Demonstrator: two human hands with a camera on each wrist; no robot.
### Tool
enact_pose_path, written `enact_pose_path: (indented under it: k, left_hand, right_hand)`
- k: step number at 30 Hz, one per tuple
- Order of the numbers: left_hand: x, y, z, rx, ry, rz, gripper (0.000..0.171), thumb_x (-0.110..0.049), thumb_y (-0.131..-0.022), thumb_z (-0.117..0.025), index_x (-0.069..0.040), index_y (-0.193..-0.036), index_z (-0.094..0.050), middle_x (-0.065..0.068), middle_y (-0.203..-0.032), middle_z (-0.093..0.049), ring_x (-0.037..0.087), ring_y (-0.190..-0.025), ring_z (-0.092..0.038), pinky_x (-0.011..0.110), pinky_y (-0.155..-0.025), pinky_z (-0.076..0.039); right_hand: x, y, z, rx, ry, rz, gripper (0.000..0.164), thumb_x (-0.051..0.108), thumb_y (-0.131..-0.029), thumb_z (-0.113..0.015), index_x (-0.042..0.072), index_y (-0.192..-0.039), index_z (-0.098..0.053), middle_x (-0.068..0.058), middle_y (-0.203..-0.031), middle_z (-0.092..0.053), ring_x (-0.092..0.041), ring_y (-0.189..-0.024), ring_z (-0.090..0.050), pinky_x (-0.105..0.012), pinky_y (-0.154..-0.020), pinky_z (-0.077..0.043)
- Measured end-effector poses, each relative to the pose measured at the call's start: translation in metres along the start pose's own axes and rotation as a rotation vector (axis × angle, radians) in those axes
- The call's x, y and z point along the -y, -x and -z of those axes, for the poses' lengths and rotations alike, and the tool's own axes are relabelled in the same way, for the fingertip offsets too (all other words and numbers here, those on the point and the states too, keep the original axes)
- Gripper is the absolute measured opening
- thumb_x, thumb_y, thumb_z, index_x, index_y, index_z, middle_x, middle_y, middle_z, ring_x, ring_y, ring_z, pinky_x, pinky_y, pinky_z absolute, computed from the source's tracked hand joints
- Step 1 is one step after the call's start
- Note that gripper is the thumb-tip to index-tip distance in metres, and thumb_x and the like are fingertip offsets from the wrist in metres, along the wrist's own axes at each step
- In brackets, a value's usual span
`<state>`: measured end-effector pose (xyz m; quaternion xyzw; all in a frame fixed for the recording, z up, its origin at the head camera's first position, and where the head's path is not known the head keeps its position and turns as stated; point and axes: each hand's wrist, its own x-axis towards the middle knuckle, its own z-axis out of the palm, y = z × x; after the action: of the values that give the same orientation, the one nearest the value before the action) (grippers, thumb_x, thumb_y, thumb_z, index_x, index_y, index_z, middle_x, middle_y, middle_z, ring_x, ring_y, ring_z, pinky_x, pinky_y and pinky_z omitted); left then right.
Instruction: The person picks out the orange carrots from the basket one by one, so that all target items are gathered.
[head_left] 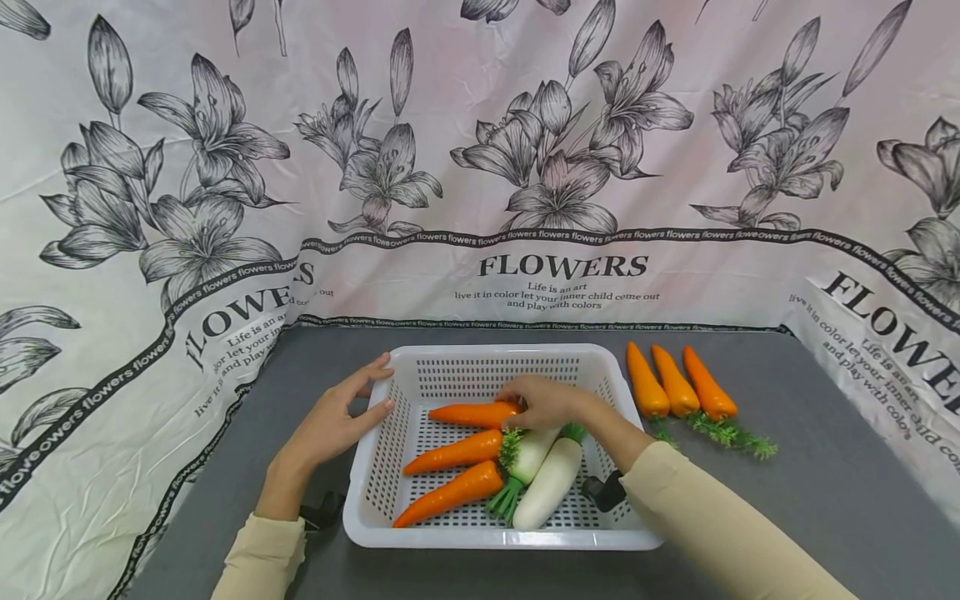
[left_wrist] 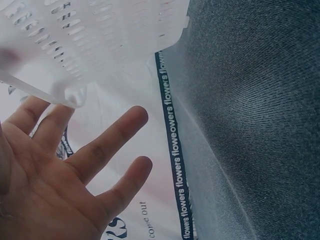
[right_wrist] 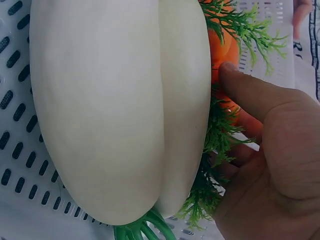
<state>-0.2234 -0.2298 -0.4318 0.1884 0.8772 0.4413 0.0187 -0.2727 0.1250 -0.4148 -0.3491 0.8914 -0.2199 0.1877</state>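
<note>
A white plastic basket (head_left: 495, 540) with slotted walls stands on the grey table. My left hand (head_left: 330, 429) rests at its left rim, thumb and forefinger tips on the edge; in the left wrist view, the other fingers (left_wrist: 112, 137) spread out straight. Inside the basket, my right hand (head_left: 547, 402) pinches the thick end of the farthest carrot (head_left: 468, 414) between thumb and fingers. Nearer lie a second carrot (head_left: 453, 452) and a third carrot (head_left: 450, 496), tips to the left. Beside their leafy ends are two white radishes, one in front (head_left: 551, 485) and another partly behind (head_left: 531, 454).
Three more carrots (head_left: 675, 385) lie side by side on the table (head_left: 795, 500), right of the basket, their green tops toward me. A white flower-printed cloth (head_left: 555, 287) hangs along the back and both sides.
</note>
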Motion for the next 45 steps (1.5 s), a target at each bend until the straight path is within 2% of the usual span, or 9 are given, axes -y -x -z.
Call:
enact_pose_path:
  k: [9, 14, 21, 26, 30, 34, 39, 45]
  left_hand:
    - [0.0003, 0.0003, -0.0001, -0.001, 0.008, -0.011, 0.058, -0.038, -0.098, -0.067, -0.018, -0.150, -0.050, -0.012, -0.168, -0.027, 0.032, -0.120, -0.056, 0.028, -0.067, -0.061]
    - [0.0004, 0.0000, -0.0003, -0.001, 0.006, -0.015, 0.057, -0.038, -0.098, -0.067, -0.017, -0.149, -0.050, -0.011, -0.168, -0.027, 0.031, -0.119, -0.056, 0.028, -0.067, -0.061]
    - [-0.0014, -0.0012, -0.0009, -0.001, 0.008, -0.010, 0.058, -0.038, -0.098, -0.067, -0.017, -0.149, -0.049, -0.012, -0.168, -0.027, 0.032, -0.119, -0.057, 0.027, -0.067, -0.061]
    - [-0.0016, -0.0014, -0.0009, 0.001, 0.014, -0.012, 0.058, -0.037, -0.098, -0.067, -0.018, -0.150, -0.049, -0.012, -0.168, -0.027, 0.032, -0.120, -0.057, 0.027, -0.067, -0.061]
    - [-0.0006, -0.0003, -0.0015, -0.001, 0.013, -0.011, 0.058, -0.038, -0.099, -0.067, -0.019, -0.150, -0.049, -0.011, -0.168, -0.027, 0.032, -0.120, -0.057, 0.027, -0.067, -0.061]
    - [0.0008, 0.0005, -0.0022, -0.004, 0.006, -0.008, 0.058, -0.038, -0.099, -0.067, -0.019, -0.150, -0.049, -0.010, -0.169, -0.027, 0.032, -0.119, -0.057, 0.026, -0.067, -0.061]
    - [0.0003, 0.0006, -0.0019, -0.005, 0.012, -0.012, 0.058, -0.038, -0.098, -0.067, -0.017, -0.149, -0.049, -0.010, -0.168, -0.027, 0.032, -0.119, -0.056, 0.027, -0.066, -0.061]
    - [-0.0012, 0.0002, -0.0014, -0.003, 0.018, -0.014, 0.058, -0.037, -0.098, -0.067, -0.016, -0.149, -0.049, -0.010, -0.168, -0.028, 0.033, -0.120, -0.056, 0.027, -0.066, -0.061]
  right_hand:
    - [-0.0022, 0.0001, -0.0007, -0.024, -0.184, -0.004, 0.033, 0.024, -0.098, -0.069, 0.011, -0.128, -0.065, -0.004, -0.116, -0.070, -0.018, -0.104, -0.064, -0.036, -0.093, -0.053]
    - [-0.0023, 0.0003, -0.0001, -0.025, -0.202, 0.015, 0.042, 0.025, -0.096, -0.072, 0.008, -0.133, -0.066, -0.006, -0.124, -0.068, -0.015, -0.104, -0.063, -0.033, -0.093, -0.053]
    - [-0.0022, 0.0005, 0.0023, -0.006, -0.285, 0.025, 0.041, 0.020, -0.094, -0.074, 0.013, -0.133, -0.066, -0.003, -0.119, -0.069, -0.012, -0.096, -0.061, -0.032, -0.089, -0.052]
    - [-0.0025, 0.0015, 0.0038, -0.022, -0.291, 0.053, 0.041, 0.020, -0.094, -0.074, 0.012, -0.133, -0.066, -0.003, -0.116, -0.071, -0.011, -0.094, -0.061, -0.029, -0.086, -0.052]
    - [-0.0032, 0.0015, 0.0044, -0.047, -0.306, 0.093, 0.042, 0.019, -0.094, -0.074, 0.010, -0.134, -0.066, -0.006, -0.118, -0.071, -0.011, -0.096, -0.062, -0.029, -0.089, -0.053]
    - [-0.0038, 0.0008, 0.0035, -0.077, -0.325, 0.073, 0.045, 0.023, -0.095, -0.073, 0.012, -0.138, -0.063, -0.006, -0.121, -0.070, -0.012, -0.098, -0.061, -0.031, -0.090, -0.052]
    - [-0.0036, -0.0002, 0.0031, -0.142, -0.333, 0.050, 0.047, 0.028, -0.096, -0.071, 0.018, -0.141, -0.061, -0.002, -0.118, -0.070, -0.015, -0.094, -0.060, -0.032, -0.085, -0.050]
    - [-0.0004, 0.0018, 0.0059, -0.215, -0.378, 0.074, 0.046, 0.027, -0.096, -0.072, 0.016, -0.140, -0.062, -0.004, -0.113, -0.071, -0.015, -0.089, -0.059, -0.030, -0.079, -0.051]
